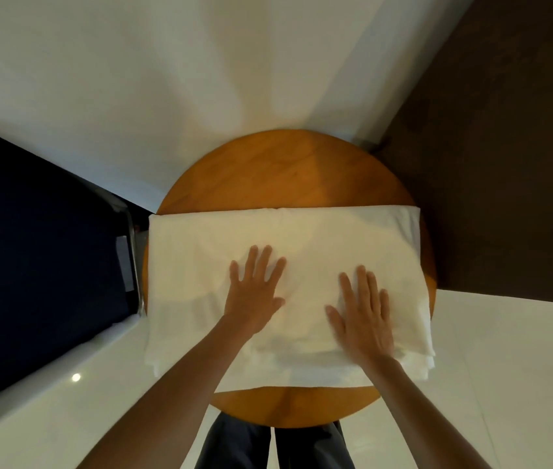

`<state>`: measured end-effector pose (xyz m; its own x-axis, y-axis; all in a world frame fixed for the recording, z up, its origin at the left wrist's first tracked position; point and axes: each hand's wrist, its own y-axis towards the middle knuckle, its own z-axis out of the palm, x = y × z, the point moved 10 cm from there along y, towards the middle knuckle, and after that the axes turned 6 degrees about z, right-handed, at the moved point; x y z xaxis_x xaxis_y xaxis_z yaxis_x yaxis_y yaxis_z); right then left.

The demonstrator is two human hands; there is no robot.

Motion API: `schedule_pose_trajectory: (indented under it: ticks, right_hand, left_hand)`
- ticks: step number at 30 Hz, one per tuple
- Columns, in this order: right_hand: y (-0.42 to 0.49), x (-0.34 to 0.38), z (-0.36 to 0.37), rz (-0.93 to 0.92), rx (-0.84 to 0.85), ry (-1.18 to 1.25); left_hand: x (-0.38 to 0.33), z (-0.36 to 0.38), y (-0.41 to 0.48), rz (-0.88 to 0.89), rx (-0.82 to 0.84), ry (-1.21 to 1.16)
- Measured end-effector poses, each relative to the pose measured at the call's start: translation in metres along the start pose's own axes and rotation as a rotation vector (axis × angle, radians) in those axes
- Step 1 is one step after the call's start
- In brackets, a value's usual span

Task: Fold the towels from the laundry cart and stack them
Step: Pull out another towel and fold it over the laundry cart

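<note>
Two bare forearms reach up from the bottom of the frame, over dark trousers [241,445] at the bottom centre. Both hands lie flat, palms down, on a white towel [200,265]. The left hand [254,289] rests near the towel's middle with straight, spread fingers. The right hand [363,319] rests lower and further right, near the towel's near edge, its fingers also straight and slightly spread. The hands are apart from each other, with bare cloth between them, and neither one grips or pinches anything.

The towel is folded into a wide rectangle across the middle of a round wooden worktop [285,170]. It spans almost the full width of the worktop, and its lower corners hang just past the rim. Several layers show at its lower right corner. Bare wood shows above the towel and in a narrow arc below it.

At the left of the frame, just beside the worktop, stands a dark blue cart [31,248] with a metal frame [132,258] along the side facing the worktop. A glossy white floor [505,367] fills the lower right and lower left. A white wall [166,79] fills the top, and a dark wall [505,147] the upper right.
</note>
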<state>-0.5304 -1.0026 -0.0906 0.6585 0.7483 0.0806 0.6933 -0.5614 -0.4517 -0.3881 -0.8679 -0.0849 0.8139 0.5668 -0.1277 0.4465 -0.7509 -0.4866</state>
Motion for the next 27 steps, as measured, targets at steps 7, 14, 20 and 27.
schedule_pose_trajectory:
  ticks: [7, 14, 20, 27]
  right_hand:
    - [-0.011, -0.079, -0.016, 0.369, -0.055, 0.223]
    - [-0.014, -0.114, -0.013, 0.585, 0.009, 0.51]
    - [0.002, -0.131, -0.018, 0.716, 0.246, 0.775]
    - [0.006, -0.096, -0.064, 0.412, 0.162, 0.974]
  left_hand:
    - [-0.019, -0.029, 0.023, -0.035, 0.05, -0.07]
    - [-0.097, -0.042, 0.065, 0.072, 0.105, -0.16]
    - [-0.111, -0.044, 0.076, 0.014, 0.155, -0.262]
    - [-0.131, -0.072, 0.093, -0.059, 0.151, -0.526]
